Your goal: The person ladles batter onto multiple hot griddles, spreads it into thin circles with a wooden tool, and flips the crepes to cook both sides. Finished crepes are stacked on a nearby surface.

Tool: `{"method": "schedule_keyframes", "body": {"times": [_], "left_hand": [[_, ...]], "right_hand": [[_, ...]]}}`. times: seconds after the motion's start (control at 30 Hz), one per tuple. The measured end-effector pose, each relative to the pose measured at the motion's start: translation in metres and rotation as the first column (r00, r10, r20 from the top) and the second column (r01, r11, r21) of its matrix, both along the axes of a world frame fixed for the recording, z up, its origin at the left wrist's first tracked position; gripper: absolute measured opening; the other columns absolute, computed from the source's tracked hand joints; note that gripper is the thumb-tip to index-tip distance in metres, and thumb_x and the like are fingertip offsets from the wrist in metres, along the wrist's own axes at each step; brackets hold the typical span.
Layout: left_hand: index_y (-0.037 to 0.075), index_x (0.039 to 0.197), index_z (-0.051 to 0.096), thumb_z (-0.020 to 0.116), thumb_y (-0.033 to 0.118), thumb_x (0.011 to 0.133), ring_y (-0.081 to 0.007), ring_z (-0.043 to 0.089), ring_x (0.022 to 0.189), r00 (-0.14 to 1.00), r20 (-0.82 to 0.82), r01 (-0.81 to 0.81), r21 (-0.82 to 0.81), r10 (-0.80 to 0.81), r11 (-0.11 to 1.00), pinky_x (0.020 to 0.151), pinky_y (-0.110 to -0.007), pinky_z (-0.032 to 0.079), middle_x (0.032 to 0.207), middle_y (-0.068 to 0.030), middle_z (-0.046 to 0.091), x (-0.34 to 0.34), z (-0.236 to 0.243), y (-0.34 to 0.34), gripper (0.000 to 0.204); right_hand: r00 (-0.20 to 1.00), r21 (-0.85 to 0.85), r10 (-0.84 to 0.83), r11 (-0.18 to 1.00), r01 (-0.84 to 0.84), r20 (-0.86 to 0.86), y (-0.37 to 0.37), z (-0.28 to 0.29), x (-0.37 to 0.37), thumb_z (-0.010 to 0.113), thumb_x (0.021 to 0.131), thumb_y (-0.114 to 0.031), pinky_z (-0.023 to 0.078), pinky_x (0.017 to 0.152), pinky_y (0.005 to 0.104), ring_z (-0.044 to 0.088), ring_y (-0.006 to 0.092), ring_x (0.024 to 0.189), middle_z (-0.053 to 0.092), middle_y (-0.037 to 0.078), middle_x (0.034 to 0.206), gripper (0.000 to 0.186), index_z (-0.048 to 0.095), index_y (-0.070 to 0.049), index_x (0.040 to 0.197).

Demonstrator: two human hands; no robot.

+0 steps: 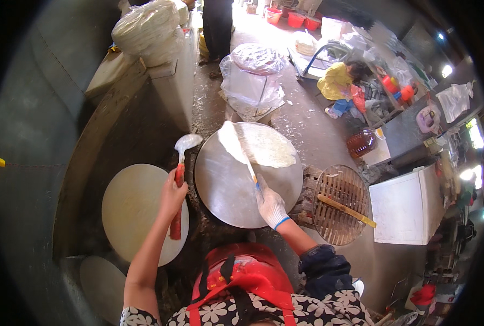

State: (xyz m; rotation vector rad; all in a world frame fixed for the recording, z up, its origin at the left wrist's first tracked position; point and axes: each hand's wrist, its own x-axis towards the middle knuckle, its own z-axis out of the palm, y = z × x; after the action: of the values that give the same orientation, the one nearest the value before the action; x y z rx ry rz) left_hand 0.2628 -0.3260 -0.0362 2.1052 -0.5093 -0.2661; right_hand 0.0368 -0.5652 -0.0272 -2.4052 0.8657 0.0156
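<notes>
Left hand [175, 196]: bare fingers wrapped round the red handle of a ladle [180, 171], bowl raised just left of the round griddle [225, 190]. Right hand [271, 205]: gloved, closed on the handle of a pale spreader [234, 145], blade at the left edge of the batter sheet [272, 146] on the griddle's far half. Judged: both tools light, stiff; coated ends slippery, so hold by handles. Sheet probably soft, easily torn.

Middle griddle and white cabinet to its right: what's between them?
The head view shows a round slatted rack, with a yellowish stick lying across it, between the middle griddle and the white cabinet.
</notes>
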Motion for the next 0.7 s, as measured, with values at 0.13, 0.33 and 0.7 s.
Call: {"method": "schedule_keyframes", "body": {"times": [0.13,0.33,0.7], "left_hand": [[0.006,0.139,0.056,0.064,0.006,0.088,-0.0298,0.072,0.066,0.995,-0.103,0.002,-0.042,-0.007,0.999,0.065,-0.041,0.058,0.096,-0.0215,0.071,0.013,0.008,-0.045,0.052],[0.005,0.142,0.055,0.063,0.006,0.087,-0.0411,0.072,0.096,0.981,0.150,0.117,0.063,-0.125,0.991,0.084,-0.048,0.057,0.112,-0.0265,0.071,0.016,-0.034,-0.081,0.056],[0.004,0.149,0.049,0.067,0.007,0.086,-0.0452,0.064,0.119,0.987,0.124,0.081,0.160,-0.101,0.984,0.101,-0.049,0.053,0.131,-0.0266,0.066,-0.037,-0.025,-0.022,0.065]], "right_hand": [[0.978,-0.011,0.207,0.978,-0.207,0.003,0.002,0.013,-0.056,0.053,0.106,-0.026,0.054,0.080,0.0565,0.069,0.0485,0.093,0.070,0.028,0.109,0.060,0.035,-0.020,0.163],[0.982,-0.183,-0.108,0.974,0.135,0.154,0.022,-0.029,-0.134,0.049,0.108,-0.029,0.055,0.070,0.0548,0.069,0.0449,0.084,0.070,0.021,0.106,0.062,0.028,-0.024,0.166],[0.999,-0.061,0.031,0.998,-0.032,-0.004,-0.005,-0.031,-0.078,0.052,0.107,-0.028,0.056,0.081,0.0559,0.069,0.0490,0.094,0.068,0.026,0.105,0.071,0.019,-0.018,0.169]]}}
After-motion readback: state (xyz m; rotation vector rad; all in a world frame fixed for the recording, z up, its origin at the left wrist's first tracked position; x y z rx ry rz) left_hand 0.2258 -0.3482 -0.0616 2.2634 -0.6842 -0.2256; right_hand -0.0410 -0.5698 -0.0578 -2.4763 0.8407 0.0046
